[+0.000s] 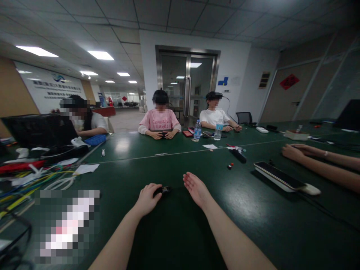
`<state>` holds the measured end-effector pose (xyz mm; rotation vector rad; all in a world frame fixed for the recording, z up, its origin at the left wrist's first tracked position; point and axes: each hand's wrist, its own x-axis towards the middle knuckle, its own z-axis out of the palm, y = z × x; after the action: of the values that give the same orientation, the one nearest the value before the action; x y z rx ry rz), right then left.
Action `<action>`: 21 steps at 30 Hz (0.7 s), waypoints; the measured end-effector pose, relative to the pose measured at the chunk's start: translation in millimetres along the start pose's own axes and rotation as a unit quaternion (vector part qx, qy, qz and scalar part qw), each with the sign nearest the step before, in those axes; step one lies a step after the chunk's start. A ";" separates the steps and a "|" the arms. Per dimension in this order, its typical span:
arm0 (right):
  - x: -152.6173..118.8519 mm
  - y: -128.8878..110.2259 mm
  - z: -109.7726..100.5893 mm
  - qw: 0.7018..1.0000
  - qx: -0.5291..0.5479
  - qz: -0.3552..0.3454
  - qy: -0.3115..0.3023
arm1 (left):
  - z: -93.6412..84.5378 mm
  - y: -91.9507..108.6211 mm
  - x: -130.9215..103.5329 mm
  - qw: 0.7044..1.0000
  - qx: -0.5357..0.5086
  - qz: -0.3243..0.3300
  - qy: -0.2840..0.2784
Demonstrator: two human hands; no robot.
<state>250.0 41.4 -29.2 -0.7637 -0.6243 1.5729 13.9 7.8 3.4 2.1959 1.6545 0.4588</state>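
Observation:
Fingers wrapped around a small black object [165,189], my left hand [147,199] rests low over the green table [174,240]. The object's right end sticks out past the thumb; its left part is hidden by the hand. To the right of it, a short gap away, my right hand [196,188] is held on edge with its fingers stretched out and the palm turned left. Nothing is in my right hand, and it does not touch the black object.
Cables [25,195] and a pixelated item [70,225] lie at left. A phone [281,175] sits on a white item at right, near another person's hands [295,152]. Bottles [197,130], a black case [237,155] and three seated people are farther off.

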 end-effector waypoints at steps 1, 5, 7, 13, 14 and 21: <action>0.5 0.4 -0.2 1.000 0.000 -0.001 0.000 | 0.0 -0.2 0.2 1.000 -0.001 0.000 -0.001; 2.2 1.3 -1.5 1.000 -0.009 0.002 0.005 | 0.8 -2.1 0.6 1.000 -0.005 -0.004 -0.002; 2.3 1.3 -2.0 1.000 -0.009 0.002 0.005 | 2.0 -3.7 0.8 1.000 -0.007 0.001 0.002; 0.9 0.6 -2.9 1.000 -0.012 0.000 -0.004 | 4.3 -6.3 1.5 1.000 -0.010 0.006 0.013; 1.0 0.7 -3.0 1.000 -0.012 0.000 -0.003 | 4.1 -5.9 1.5 1.000 -0.010 0.005 0.011; 2.0 1.2 -3.4 1.000 -0.008 0.003 -0.005 | 6.0 -8.4 2.6 1.000 -0.009 0.010 0.015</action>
<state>251.8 43.1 -32.5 -0.7711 -0.6421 1.5803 10.2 11.9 -5.7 2.2049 1.6376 0.5118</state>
